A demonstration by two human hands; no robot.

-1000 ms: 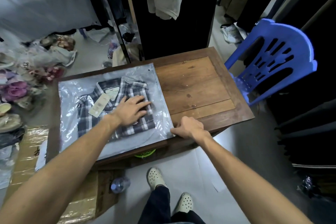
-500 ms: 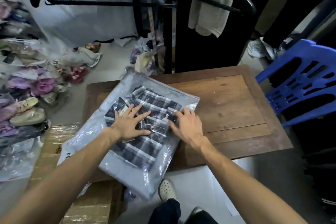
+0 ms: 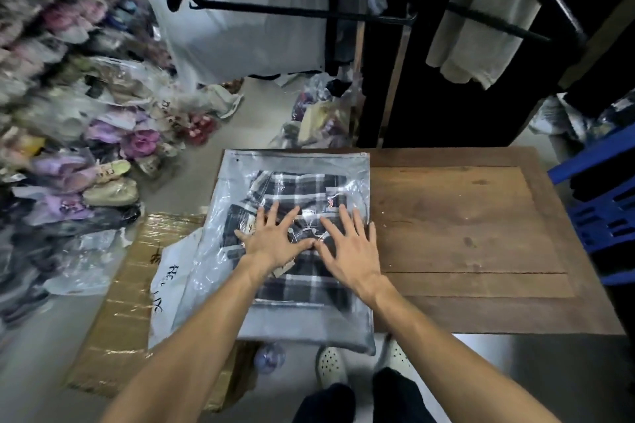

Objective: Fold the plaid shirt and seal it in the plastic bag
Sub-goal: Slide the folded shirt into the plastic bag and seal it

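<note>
A clear plastic bag (image 3: 295,166) lies on the left part of the wooden table (image 3: 457,227), its near end hanging over the table's front edge. Inside it is the folded plaid shirt (image 3: 292,189), dark with white stripes, a paper tag partly hidden under my wrist. My left hand (image 3: 275,239) and my right hand (image 3: 350,247) press flat on the bag over the shirt, side by side, fingers spread and straight, thumbs almost touching. The bag's zip strip runs along its far edge.
A blue plastic chair (image 3: 604,213) stands at the table's right. A cardboard box wrapped in film (image 3: 130,288) sits on the floor at the left, with a white printed bag on it. Bagged shoes (image 3: 86,161) pile up at left. A black clothes rack (image 3: 343,10) stands behind the table.
The bag with the shirt has been turned from a slanted lie to square with the table, zip edge far. Both hands have come together on its middle; the view has shifted left.
</note>
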